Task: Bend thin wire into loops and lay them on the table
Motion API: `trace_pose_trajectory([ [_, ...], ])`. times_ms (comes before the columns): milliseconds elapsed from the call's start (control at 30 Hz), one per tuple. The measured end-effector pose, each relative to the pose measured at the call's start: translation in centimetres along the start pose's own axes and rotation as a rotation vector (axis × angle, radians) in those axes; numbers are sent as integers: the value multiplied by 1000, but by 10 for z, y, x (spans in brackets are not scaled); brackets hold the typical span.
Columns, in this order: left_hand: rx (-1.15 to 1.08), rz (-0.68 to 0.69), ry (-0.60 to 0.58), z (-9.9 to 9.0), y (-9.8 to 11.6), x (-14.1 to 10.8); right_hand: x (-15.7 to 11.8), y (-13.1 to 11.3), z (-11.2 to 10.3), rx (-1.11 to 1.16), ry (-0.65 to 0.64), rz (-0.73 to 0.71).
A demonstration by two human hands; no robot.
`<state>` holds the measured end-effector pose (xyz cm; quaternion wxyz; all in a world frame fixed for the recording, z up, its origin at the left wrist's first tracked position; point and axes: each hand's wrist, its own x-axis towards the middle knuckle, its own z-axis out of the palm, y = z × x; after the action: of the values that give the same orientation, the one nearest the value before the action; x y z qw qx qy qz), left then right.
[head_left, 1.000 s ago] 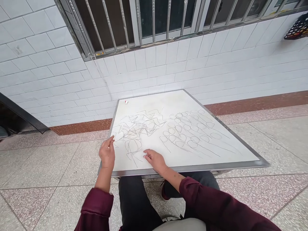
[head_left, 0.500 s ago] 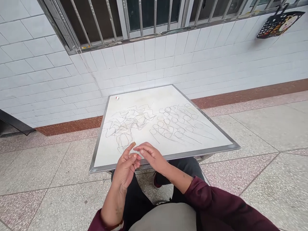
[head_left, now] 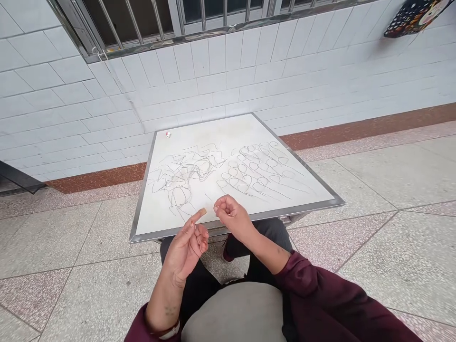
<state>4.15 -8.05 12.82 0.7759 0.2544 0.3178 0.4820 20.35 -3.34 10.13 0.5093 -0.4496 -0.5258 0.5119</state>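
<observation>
My left hand [head_left: 188, 240] is raised just off the near edge of the white table. Its index finger points forward, with a tan wrap round the tip, and the other fingers curl loosely apart from it. To its right, my right hand [head_left: 233, 213] is pinched over the table's front edge; anything between its fingertips is too fine to make out. The hands are apart. Beyond them, thin dark wavy strands [head_left: 188, 166] lie tangled on the left of the tabletop. On the right lie several thin strands with looped ends [head_left: 261, 166].
The white table [head_left: 213, 128] has a grey metal rim and stands against a white tiled wall [head_left: 213, 76]. A small white-and-red item [head_left: 168, 135] sits at its far left corner. Above are window bars [head_left: 156, 19], and a patterned bag [head_left: 409, 19] hangs at upper right.
My hands, nearly touching before, have moved apart. The right hand has gone from outstretched fingers to a pinch, and the left thumb and fingers have come out of their pinch. The view has tilted down.
</observation>
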Motion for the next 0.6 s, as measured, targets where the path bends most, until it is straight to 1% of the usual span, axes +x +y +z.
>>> trace_pose_trajectory([
  [100,14,51,10,-1,5,-3,-4,3,-3,-171,51,-85],
  [133,22,73,23,-1,6,-4,-6,3,-5,-258,57,-136],
  [200,29,102,51,-2,7,-4,-10,3,-8,-477,49,-309],
  [233,26,106,61,-2,7,-4,-11,2,-10,-586,25,-421],
  [300,14,94,69,-2,7,-4,-14,1,-14,-736,-76,-646],
  [333,11,82,69,-2,6,-5,-14,1,-16,-769,-147,-725],
  [367,12,71,68,-2,6,-5,-15,1,-17,-776,-216,-774],
  [400,15,60,67,-1,5,-5,-15,2,-17,-768,-274,-798],
  [467,21,45,65,-1,3,-6,-16,4,-17,-737,-336,-781],
  [600,17,75,54,-1,2,-9,-20,7,-14,-736,-347,-649],
])
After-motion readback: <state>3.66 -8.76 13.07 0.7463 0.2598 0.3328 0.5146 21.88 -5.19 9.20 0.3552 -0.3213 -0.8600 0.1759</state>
